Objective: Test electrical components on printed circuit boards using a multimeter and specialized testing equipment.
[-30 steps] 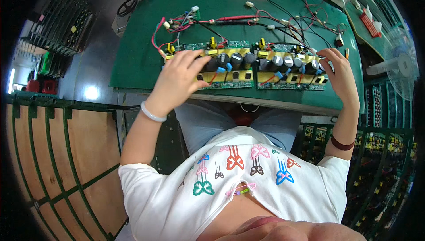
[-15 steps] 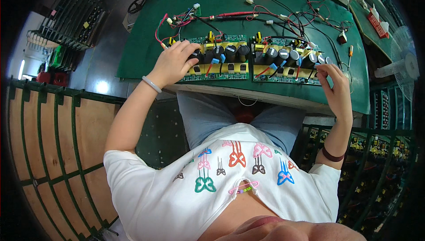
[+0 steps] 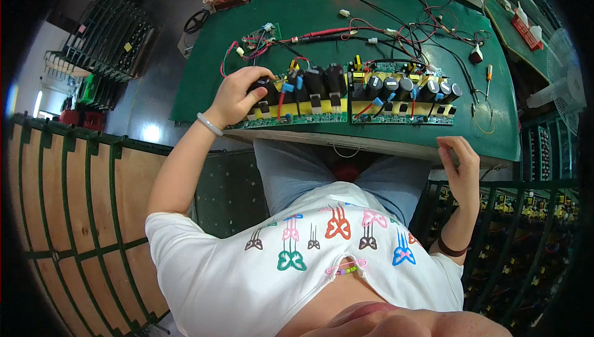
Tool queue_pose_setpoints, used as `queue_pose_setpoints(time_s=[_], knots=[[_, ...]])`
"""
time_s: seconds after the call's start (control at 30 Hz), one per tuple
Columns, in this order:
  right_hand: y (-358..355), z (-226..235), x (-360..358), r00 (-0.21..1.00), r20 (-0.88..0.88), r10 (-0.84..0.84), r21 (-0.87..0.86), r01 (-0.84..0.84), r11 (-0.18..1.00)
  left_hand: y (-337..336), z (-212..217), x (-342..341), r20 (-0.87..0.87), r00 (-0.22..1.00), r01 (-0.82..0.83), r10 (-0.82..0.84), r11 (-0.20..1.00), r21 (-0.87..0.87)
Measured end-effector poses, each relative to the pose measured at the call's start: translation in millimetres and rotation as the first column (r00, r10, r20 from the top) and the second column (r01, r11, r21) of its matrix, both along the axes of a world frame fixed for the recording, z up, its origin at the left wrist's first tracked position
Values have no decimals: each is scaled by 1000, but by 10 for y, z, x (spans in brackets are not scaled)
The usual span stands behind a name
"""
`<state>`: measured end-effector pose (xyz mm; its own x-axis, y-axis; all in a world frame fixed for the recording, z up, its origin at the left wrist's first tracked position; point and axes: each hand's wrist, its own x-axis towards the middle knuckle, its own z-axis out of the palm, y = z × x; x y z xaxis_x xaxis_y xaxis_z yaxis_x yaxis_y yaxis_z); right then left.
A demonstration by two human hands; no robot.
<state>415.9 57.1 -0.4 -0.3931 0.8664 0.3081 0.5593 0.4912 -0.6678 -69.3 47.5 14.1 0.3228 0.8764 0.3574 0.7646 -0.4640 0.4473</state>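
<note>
My left hand (image 3: 240, 99) is closed round a black capacitor at the left end of a green circuit board (image 3: 325, 117). That board carries tall black cylinders, yellow parts and short red, blue and black leads. It looks tilted, its near edge at the front of the bench. Beside it on the right, a second circuit board (image 3: 405, 119) of the same kind lies flat, with silver-topped capacitors. Off the bench's front edge, my right hand (image 3: 461, 162) hangs with bent fingers, apart from the boards and with nothing visible in it.
Behind the boards, red and black cables (image 3: 334, 32) with white connectors run across the green bench mat (image 3: 247, 27). A small circuit board (image 3: 267, 30) lies at the back left. An orange-handled screwdriver (image 3: 489, 74) is at the right. Racks (image 3: 513, 213) of boards and a fan (image 3: 560, 83) stand to the right.
The left board has been tipped up by my left hand and shifted nearer the bench's front edge. My right hand has drawn back from the right board toward me.
</note>
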Motion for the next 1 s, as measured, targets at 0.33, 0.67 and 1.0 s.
queue_pose_setpoints(time_s=[0.33,0.67,1.0], knots=[[-85,-201,-262,993,-64,94,-106,-100,989,183,419,-143,986,-69,288,151,949,-126],[-234,-312,-427,976,-110,189,-190,-207,960,417,536,-917,955,-277,344,109,939,-8],[95,105,-1524,887,-238,397,48,-397,916,-127,348,-424,881,-458,384,116,920,78]])
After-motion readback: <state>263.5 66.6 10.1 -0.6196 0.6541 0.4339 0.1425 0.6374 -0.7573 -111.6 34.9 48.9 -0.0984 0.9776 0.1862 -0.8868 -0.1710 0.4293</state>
